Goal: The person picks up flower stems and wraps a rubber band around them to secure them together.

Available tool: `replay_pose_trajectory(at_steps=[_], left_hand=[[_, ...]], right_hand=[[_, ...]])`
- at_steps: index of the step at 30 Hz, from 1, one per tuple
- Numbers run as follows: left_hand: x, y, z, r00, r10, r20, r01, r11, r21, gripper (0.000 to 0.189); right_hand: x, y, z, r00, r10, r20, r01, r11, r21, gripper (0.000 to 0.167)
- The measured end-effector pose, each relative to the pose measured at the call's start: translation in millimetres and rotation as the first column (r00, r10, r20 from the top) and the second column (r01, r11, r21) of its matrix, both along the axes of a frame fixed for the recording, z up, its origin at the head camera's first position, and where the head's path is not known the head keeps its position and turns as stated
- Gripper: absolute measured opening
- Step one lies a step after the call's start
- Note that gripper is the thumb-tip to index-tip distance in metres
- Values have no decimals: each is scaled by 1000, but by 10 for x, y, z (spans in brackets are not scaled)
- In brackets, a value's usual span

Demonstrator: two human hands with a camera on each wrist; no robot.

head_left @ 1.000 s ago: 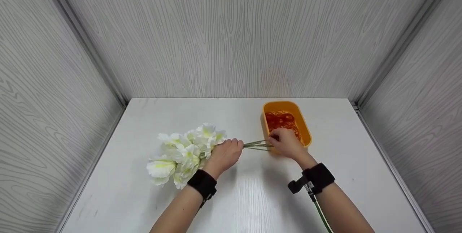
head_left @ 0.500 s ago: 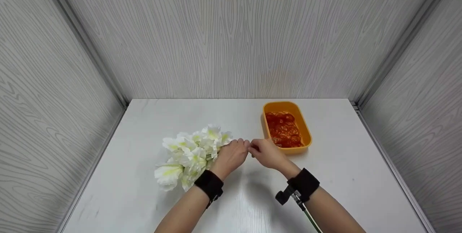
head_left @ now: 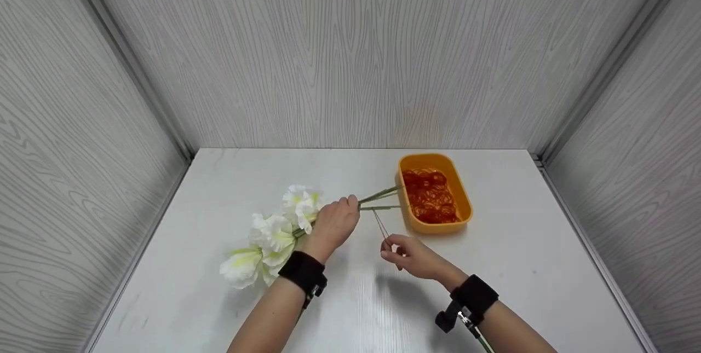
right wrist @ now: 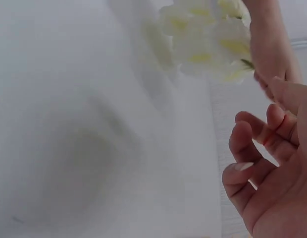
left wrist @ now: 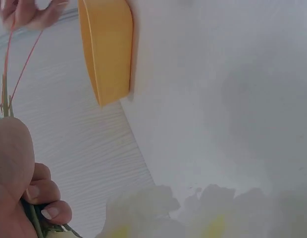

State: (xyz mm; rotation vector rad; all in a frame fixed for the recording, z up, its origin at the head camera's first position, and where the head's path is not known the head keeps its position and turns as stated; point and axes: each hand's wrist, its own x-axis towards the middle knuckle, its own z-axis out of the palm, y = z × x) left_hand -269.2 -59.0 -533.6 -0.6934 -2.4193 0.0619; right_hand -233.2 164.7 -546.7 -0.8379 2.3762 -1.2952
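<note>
My left hand [head_left: 334, 224] grips a bunch of white artificial flowers [head_left: 271, 235] by their green stems [head_left: 378, 195]. The blooms spread to the left of the fist, and the bare stem ends fan out on its other side toward the orange tub [head_left: 440, 229]. With curled fingers, my right hand [head_left: 414, 256] pulls on a thin red rubber band [head_left: 380, 225], which is stretched tight from the stems. In the left wrist view two strands of the rubber band [left wrist: 25, 64] run from the stems up to the right fingers. The right wrist view shows red strands across the fingers.
Several red rubber bands [head_left: 432, 194] lie in the tub, which stands at the back right on the white table [head_left: 526, 254]. Grey wood-grain panels [head_left: 350, 57] enclose the table at the back and sides.
The right hand moved left from the tub's front edge to the left hand, then down and right, stretching a rubber band from the stems. The left hand shifted slightly left and up.
</note>
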Motion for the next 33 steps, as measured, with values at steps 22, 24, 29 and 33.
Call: replay_pose_trajectory(at_steps=[22,24,29,33], left_hand=[[134,55,-10,932,-180,314,177,984,37,26],[136,56,-11,928,-205,312,204,978,36,26],[139,50,-17,918,-240,317,247,969,17,23],[149,39,-39,915,-264,305,290,956,-40,22]], right_hand=[[-221,96,-71,886,-206,415,354,879,-320,23],[-252,100,-62,842,-228,489,443,809,-387,23],[-289,122,-40,778,-150,610,550,633,-545,29],[-330,223,-65,749,-52,660,561,579,-592,26]])
